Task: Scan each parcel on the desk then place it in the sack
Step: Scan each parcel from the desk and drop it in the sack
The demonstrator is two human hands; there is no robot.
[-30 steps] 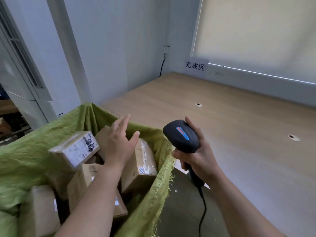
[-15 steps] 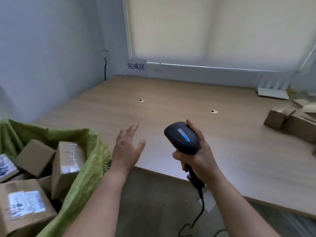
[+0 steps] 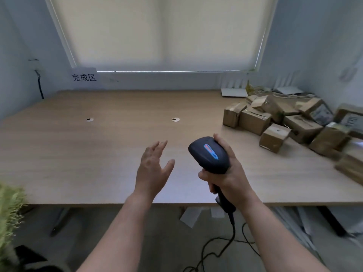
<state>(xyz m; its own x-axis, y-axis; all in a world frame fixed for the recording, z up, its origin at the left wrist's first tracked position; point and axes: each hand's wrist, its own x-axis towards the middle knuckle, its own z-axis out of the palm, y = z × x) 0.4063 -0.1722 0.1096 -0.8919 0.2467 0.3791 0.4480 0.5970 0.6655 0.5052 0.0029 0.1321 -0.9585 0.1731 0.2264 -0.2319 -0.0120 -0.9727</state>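
My right hand (image 3: 225, 173) grips the handle of a black barcode scanner (image 3: 210, 154) above the desk's front edge, its cable hanging to the floor. My left hand (image 3: 153, 169) hovers open and empty over the wooden desk (image 3: 98, 154), fingers spread. Several brown cardboard parcels (image 3: 275, 122) lie piled at the desk's right side, well away from both hands. Only a frayed edge of the green sack (image 3: 9, 209) shows at the far left.
A paper sign with Chinese characters (image 3: 84, 77) hangs on the back wall under the window blind. A white router (image 3: 233, 92) stands at the back right. Two cable holes (image 3: 175, 119) mark the desk. Cable loops lie on the floor below.
My view has swung right from the sack to the desk. The left hand left the parcels in the sack and now hovers empty over the desk; the parcel pile has come into view.
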